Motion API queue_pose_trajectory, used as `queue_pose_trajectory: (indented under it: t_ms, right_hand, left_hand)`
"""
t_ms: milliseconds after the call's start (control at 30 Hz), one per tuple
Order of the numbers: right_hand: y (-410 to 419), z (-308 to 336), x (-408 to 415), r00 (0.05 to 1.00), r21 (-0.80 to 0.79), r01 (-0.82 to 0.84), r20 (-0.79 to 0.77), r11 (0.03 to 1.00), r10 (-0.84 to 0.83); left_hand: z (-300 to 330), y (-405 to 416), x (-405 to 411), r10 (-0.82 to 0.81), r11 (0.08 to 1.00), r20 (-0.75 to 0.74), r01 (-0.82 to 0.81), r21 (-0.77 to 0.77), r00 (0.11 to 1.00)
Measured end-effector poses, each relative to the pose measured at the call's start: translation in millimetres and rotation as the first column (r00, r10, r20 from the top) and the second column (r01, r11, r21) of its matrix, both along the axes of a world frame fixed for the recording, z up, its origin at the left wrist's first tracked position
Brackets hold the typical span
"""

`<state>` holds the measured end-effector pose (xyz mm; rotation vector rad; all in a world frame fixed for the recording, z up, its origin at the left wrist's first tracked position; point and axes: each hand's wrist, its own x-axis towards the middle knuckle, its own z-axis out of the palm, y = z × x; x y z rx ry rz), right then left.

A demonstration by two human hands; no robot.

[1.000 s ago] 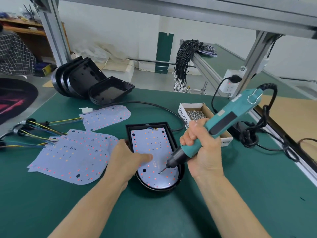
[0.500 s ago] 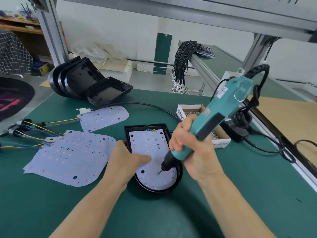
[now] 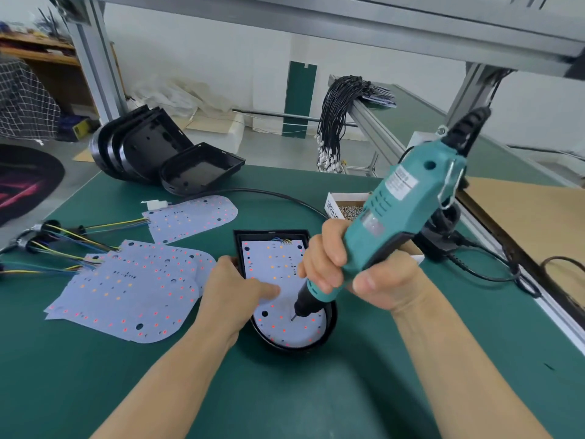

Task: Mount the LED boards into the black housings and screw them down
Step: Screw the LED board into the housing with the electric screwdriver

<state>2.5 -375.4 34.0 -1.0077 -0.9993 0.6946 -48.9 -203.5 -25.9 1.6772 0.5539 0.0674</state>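
A black housing (image 3: 330,324) lies on the green mat with a white LED board (image 3: 275,267) seated inside it. My left hand (image 3: 231,296) rests on the housing's left side, its thumb pressing on the board. My right hand (image 3: 342,267) grips a teal electric screwdriver (image 3: 395,213), tilted, with its bit tip touching the lower part of the board. Loose LED boards (image 3: 133,289) with coloured wires lie in a pile to the left. Another board (image 3: 193,218) lies behind them.
Empty black housings (image 3: 148,147) lean stacked at the back left, one (image 3: 202,171) lying open. A cardboard box of screws (image 3: 348,207) stands behind the screwdriver. A black cable (image 3: 487,267) trails to the right. A bundle of black wires (image 3: 338,122) hangs off a rail.
The screwdriver has swung more upright and its bit has moved down onto the board's lower part. My left hand has stayed on the housing.
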Motion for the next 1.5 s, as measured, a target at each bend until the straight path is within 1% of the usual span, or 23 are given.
queue_pose_trajectory:
  t_ms: [67,133,233,300,333,367,400,467,500,533,600,633,700,733,767,867,1033,1133,1233,1300,1400,1467,1500]
  right_hand:
    - [1.8,0.7,2.8,1.0,0.016,0.002,-0.014,1.0,-0.002]
    - [2.3,1.7,4.5,0.979,0.147,0.123,-0.18,0.981,-0.096]
    - [-11.1,8.7,11.0,0.826,0.332,0.448,-0.508,0.83,-0.243]
    - [-27.3,15.1,16.0,0.726,0.328,0.614,-0.591,0.718,-0.351]
    - [-35.8,18.1,17.5,0.692,0.316,0.67,-0.594,0.672,-0.411]
    - [-44.0,20.3,18.9,0.662,0.304,0.714,-0.588,0.631,-0.466]
    - [-52.3,22.1,19.7,0.634,0.294,0.749,-0.58,0.594,-0.511]
    - [-68.4,25.9,21.3,0.589,0.291,0.797,-0.569,0.529,-0.574]
    - [-75.8,27.7,22.4,0.568,0.293,0.816,-0.567,0.499,-0.596]
    - [-82.3,29.4,23.2,0.548,0.293,0.832,-0.564,0.471,-0.618]
    - [-90.1,32.3,23.6,0.52,0.288,0.852,-0.553,0.436,-0.651]
    - [-91.4,33.4,23.0,0.514,0.286,0.857,-0.548,0.429,-0.66]
    - [-90.8,35.1,21.5,0.493,0.264,0.869,-0.542,0.419,-0.68]
    - [-90.8,34.8,21.1,0.475,0.244,0.878,-0.536,0.411,-0.697]
    - [-91.6,33.7,21.1,0.455,0.222,0.889,-0.528,0.4,-0.717]
    - [-97.1,28.6,18.2,0.416,0.196,0.909,-0.495,0.369,-0.762]
    - [-104.2,25.6,14.0,0.428,0.199,0.903,-0.466,0.38,-0.774]
    - [-101.9,27.2,13.2,0.438,0.208,0.899,-0.474,0.386,-0.764]
    - [-100.4,30.0,11.1,0.436,0.207,0.899,-0.477,0.385,-0.763]
    - [-100.9,31.2,10.2,0.43,0.203,0.903,-0.476,0.379,-0.767]
    - [-99.6,37.2,8.5,0.443,0.217,0.896,-0.483,0.387,-0.755]
    - [-96.6,41.5,7.7,0.463,0.237,0.886,-0.48,0.397,-0.745]
    - [-94.6,43.4,7.4,0.472,0.245,0.881,-0.478,0.404,-0.74]
  left_hand:
    - [-1.4,1.0,-1.3,0.014,1.0,0.003,-0.014,-0.011,1.0]
    - [-3.2,1.7,-3.2,0.026,0.999,0.014,-0.025,-0.039,1.0]
    - [-4.9,1.5,-5.1,0.031,0.997,0.031,-0.028,-0.072,0.999]
    - [-2.9,1.0,-6.6,0.048,0.997,0.054,-0.045,-0.059,0.997]
    - [-2.7,1.1,-6.9,0.054,0.998,0.064,-0.055,0.013,0.996]
    - [-2.0,1.6,-7.5,0.055,0.986,0.07,-0.066,0.156,0.996]
    - [-0.3,1.6,-8.7,0.055,0.935,0.068,-0.075,0.348,0.996]
    - [5.5,-2.7,-10.0,0.052,0.724,0.157,-0.145,0.674,0.986]
    - [10.0,-6.9,-6.7,0.005,0.629,0.255,-0.201,0.751,0.967]
    - [16.7,-13.2,-0.1,-0.075,0.589,0.352,-0.244,0.771,0.933]
    - [32.1,-34.3,23.1,-0.273,0.588,0.41,-0.186,0.787,0.87]
    - [41.2,-48.5,39.3,-0.386,0.542,0.353,-0.1,0.834,0.852]
    - [52.5,-81.5,73.9,-0.563,0.34,0.129,0.086,0.936,0.816]
    - [53.7,-97.5,89.3,-0.606,0.25,-0.002,0.193,0.949,0.795]
    - [52.1,-111.9,102.5,-0.622,0.192,-0.105,0.282,0.94,0.776]
    - [37.6,-139.0,125.6,-0.57,0.119,-0.262,0.394,0.911,0.779]
    - [35.6,-151.5,132.9,-0.516,0.058,-0.306,0.389,0.92,0.8]
    - [30.7,-149.7,134.1,-0.523,0.057,-0.301,0.385,0.921,0.797]
    - [29.8,-146.4,132.4,-0.53,0.137,-0.278,0.405,0.904,0.801]
    - [33.9,-143.3,132.0,-0.525,0.246,-0.209,0.382,0.891,0.825]
    - [42.7,-134.0,128.3,-0.543,0.455,-0.084,0.378,0.806,0.835]
    - [48.7,-123.7,121.8,-0.562,0.624,0.007,0.419,0.659,0.827]
    - [51.5,-118.9,116.6,-0.55,0.735,0.077,0.439,0.517,0.832]
